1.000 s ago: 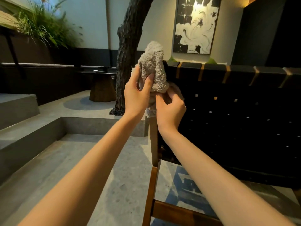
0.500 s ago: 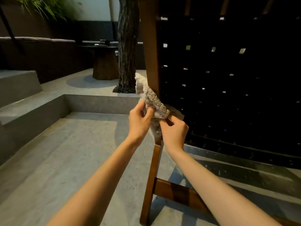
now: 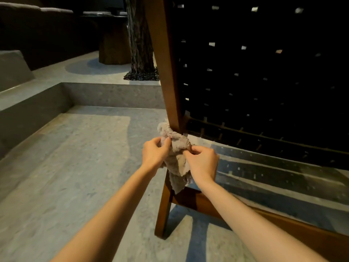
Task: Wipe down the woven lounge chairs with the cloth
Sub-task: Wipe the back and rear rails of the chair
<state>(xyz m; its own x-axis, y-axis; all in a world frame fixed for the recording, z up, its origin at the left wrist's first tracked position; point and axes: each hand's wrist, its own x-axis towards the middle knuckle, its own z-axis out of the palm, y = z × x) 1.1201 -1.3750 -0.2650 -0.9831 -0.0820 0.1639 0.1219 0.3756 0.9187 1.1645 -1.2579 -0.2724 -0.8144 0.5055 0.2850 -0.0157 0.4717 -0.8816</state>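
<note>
Head view — fingers [image 3: 166, 141] tight round cloth [image 3: 176, 163]

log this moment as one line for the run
step: wiping chair frame | cloth: bunched over lower wooden post | left hand: grips cloth | right hand: grips cloth | woven back: untouched

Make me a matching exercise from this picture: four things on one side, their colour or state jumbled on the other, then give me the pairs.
Things
1. cloth
2. chair post
3. woven backrest
4. tree trunk

Colour or state
A. black, with small gaps letting light through
B. brown wood, leaning
C. pale grey, bunched up
D. rough bark, standing in the background

Pairs: 1-C, 2-B, 3-A, 4-D
</note>
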